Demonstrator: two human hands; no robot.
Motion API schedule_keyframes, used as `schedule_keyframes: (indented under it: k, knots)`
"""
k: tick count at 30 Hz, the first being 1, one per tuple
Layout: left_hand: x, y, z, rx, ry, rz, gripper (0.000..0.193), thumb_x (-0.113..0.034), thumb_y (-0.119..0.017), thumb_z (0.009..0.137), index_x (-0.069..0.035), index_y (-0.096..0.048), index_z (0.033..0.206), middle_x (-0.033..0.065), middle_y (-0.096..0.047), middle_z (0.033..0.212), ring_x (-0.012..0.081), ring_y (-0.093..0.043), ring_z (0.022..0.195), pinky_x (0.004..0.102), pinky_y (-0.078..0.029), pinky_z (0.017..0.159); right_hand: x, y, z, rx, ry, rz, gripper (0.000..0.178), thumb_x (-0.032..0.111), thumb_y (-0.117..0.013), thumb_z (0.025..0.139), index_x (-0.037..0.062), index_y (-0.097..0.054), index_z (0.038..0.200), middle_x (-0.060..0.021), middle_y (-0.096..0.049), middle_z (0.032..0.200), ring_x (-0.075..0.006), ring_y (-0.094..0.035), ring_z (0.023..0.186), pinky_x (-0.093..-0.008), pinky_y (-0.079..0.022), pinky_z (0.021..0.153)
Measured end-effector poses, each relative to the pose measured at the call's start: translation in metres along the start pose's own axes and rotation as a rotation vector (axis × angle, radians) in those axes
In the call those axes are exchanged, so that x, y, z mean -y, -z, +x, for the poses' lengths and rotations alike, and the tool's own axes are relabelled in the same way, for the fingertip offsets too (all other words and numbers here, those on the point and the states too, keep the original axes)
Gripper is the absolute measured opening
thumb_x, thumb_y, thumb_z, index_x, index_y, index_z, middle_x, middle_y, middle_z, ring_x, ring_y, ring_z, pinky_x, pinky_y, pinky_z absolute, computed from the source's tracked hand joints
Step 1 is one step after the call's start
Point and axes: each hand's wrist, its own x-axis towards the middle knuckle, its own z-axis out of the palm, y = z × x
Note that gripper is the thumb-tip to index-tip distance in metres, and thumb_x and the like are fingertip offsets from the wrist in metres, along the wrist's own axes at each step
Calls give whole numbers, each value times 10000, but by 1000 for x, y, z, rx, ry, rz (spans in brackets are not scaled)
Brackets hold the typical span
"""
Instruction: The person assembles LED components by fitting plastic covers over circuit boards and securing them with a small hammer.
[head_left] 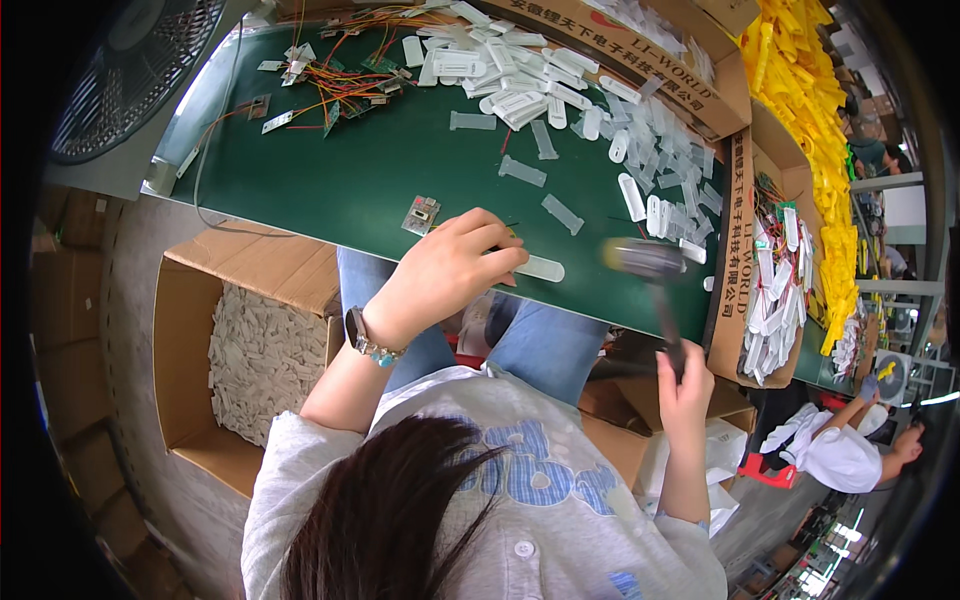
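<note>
My left hand rests at the near edge of the green table, its fingers closed on a long white plastic casing with rounded ends. Part of that casing is hidden beneath the fingers. Beside the hand lies a small circuit board in a pale square piece. In my right hand is the dark handle of a hammer. The hammer's head is raised to the right of the casing and smeared by motion.
White casings and clear plastic strips are spread over the green table. Wired boards lie far left, near a fan. Cardboard boxes border the right side. An open carton of pale parts stands lower left. Another person sits at right.
</note>
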Motion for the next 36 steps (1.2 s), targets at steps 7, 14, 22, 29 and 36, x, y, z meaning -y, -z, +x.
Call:
schedule_keyframes:
  k: [7, 14, 22, 29, 36]
  knots:
    - [1, 1, -1, -8, -3, -9, 285, -157, -762, 729, -66, -629, 964, 57, -657, 1004, 264, -604, 991, 377, -532, 849, 4, -6, -3, 107, 60, -252, 188, 56, -643, 931, -32, -570, 1080, -193, -661, 791, -336, -681, 650, -399, -513, 582]
    - [-5, 5, -3, -32, 199, -148, 422, -152, -804, 722, -22, -605, 1071, 103, -670, 1049, 316, -639, 984, 394, -538, 833, 20, -25, 7, -143, 101, -106, 204, 56, -673, 886, -11, -590, 1059, -170, -654, 801, -342, -665, 644, -413, -517, 573]
    - [-5, 3, 3, -43, 181, -154, 459, -154, -827, 703, -19, -595, 1076, 107, -674, 1053, 324, -646, 975, 387, -542, 828, 4, -20, 29, -209, -103, 244, 289, 13, -694, 896, -8, -522, 1127, -165, -618, 903, -267, -668, 680, -332, -516, 602]
    - [-5, 0, -5, -31, 231, -100, 438, -121, -816, 702, -12, -611, 1074, 113, -673, 1042, 313, -638, 984, 402, -533, 816, 2, -43, 92, -287, 189, -259, 489, 125, -770, 749, 49, -618, 1207, -126, -591, 1235, -322, -549, 1141, -459, -460, 952]
    - [-1, 3, -18, -294, 24, 34, 291, -59, -743, 809, -22, -616, 1069, 134, -680, 1018, 335, -637, 951, 432, -526, 805, 55, -101, 137, -288, 672, 36, 239, 145, -690, 776, 61, -710, 999, -61, -672, 1022, -238, -623, 989, -383, -501, 849]
